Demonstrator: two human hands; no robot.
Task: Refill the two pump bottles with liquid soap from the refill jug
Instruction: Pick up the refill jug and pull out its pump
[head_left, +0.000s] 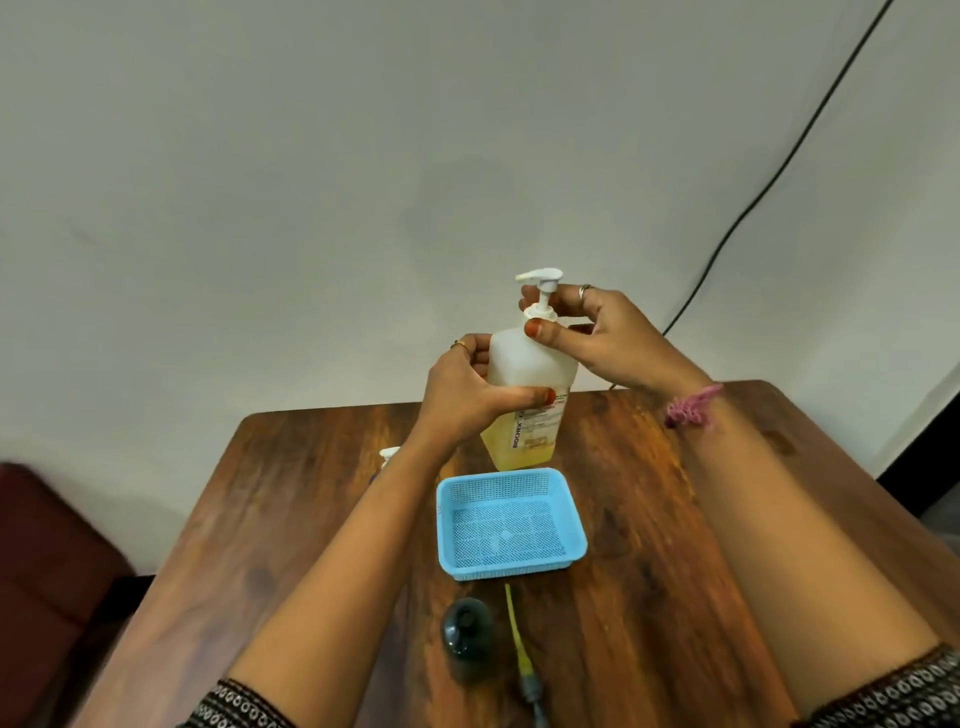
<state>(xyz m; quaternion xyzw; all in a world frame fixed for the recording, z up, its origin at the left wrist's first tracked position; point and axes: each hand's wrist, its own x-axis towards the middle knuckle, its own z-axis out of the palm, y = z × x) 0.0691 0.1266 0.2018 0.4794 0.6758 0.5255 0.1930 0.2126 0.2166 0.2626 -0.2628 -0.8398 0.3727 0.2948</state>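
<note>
A translucent white pump bottle (530, 374) with yellow liquid in its lower part is held tilted above the far side of the wooden table (649, 519). My left hand (467, 395) grips its body. My right hand (587, 332) pinches the collar of its white pump head (540, 291). A small dark green bottle (466, 631) without a cap stands near the front edge. Beside it lies a removed pump (522, 649) with a yellow dip tube. Another white pump top (388, 456) shows behind my left forearm, its bottle hidden.
A shallow blue mesh basket (511, 522) sits in the middle of the table, below the held bottle. A black cable (779, 171) runs down the white wall at the right. A dark red seat (47, 561) stands left of the table.
</note>
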